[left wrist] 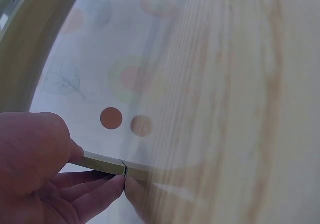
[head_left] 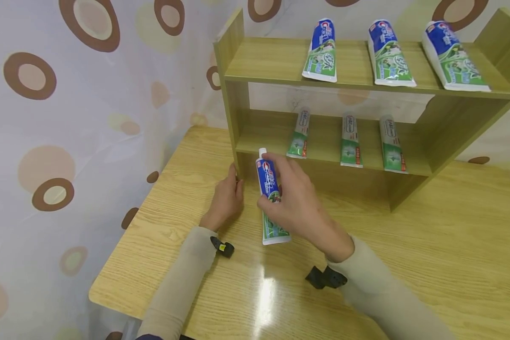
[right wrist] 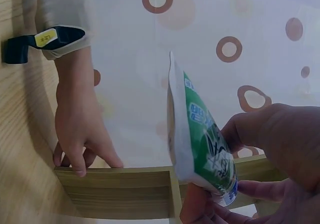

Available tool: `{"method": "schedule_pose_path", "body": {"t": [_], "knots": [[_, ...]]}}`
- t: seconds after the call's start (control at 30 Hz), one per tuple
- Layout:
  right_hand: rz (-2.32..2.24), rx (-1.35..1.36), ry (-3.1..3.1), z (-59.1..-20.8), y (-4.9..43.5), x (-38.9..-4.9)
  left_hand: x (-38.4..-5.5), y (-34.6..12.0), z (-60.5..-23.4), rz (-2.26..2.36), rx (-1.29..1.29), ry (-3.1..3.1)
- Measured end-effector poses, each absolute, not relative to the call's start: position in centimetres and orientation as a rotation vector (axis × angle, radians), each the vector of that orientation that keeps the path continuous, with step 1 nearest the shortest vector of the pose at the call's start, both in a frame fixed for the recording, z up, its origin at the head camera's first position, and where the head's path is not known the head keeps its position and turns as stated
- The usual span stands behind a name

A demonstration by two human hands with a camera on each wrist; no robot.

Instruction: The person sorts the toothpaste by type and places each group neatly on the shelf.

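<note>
My right hand point(head_left: 295, 200) grips a blue and green Crest toothpaste tube point(head_left: 268, 175) between thumb and fingers, in front of a wooden shelf's lower left corner. The tube's white cap points up toward the shelf and its flat crimped end toward me. In the right wrist view the tube point(right wrist: 207, 139) appears end-on, fingers on both sides. My left hand point(head_left: 224, 198) holds the lower part of the shelf's left side panel point(head_left: 230, 108). The left wrist view shows thumb and fingers on either side of the panel edge point(left wrist: 102, 165).
Three similar Crest tubes, one of them the middle tube point(head_left: 391, 56), lie on the top board. Below, three smaller green and white tubes, including the left one point(head_left: 299, 134), lie on the middle board. The shelf stands on a wooden table point(head_left: 463, 236) against a patterned curtain point(head_left: 97, 156).
</note>
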State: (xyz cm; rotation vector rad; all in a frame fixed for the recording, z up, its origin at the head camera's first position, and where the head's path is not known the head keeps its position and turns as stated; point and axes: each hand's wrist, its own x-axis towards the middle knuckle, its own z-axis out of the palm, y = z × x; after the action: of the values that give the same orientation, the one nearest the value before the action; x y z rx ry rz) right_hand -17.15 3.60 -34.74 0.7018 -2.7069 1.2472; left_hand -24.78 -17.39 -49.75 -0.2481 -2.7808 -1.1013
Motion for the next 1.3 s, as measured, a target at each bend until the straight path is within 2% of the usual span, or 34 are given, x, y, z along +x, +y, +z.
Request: {"method": "schedule_pose_path", "body": {"t": [0.77, 0.87, 1.1, 1.3], "knots": [[1.140, 0.695, -2.739, -30.8, 4.0, -18.5, -25.1, -17.6, -50.3, -1.106, -0.269, -2.774], [1.142, 0.705, -2.726, -30.4, 4.1, -18.6, -25.6, -17.9, -51.0, -1.093, -0.302, -2.746], [1.126, 0.731, -2.694, -29.5, 4.2, -19.0, -28.5, -19.3, -55.9, -1.022, -0.372, -2.688], [1.107, 0.727, -2.661, -28.6, 4.3, -19.1, -28.1, -19.2, -55.4, -1.035, -0.388, -2.666]]}}
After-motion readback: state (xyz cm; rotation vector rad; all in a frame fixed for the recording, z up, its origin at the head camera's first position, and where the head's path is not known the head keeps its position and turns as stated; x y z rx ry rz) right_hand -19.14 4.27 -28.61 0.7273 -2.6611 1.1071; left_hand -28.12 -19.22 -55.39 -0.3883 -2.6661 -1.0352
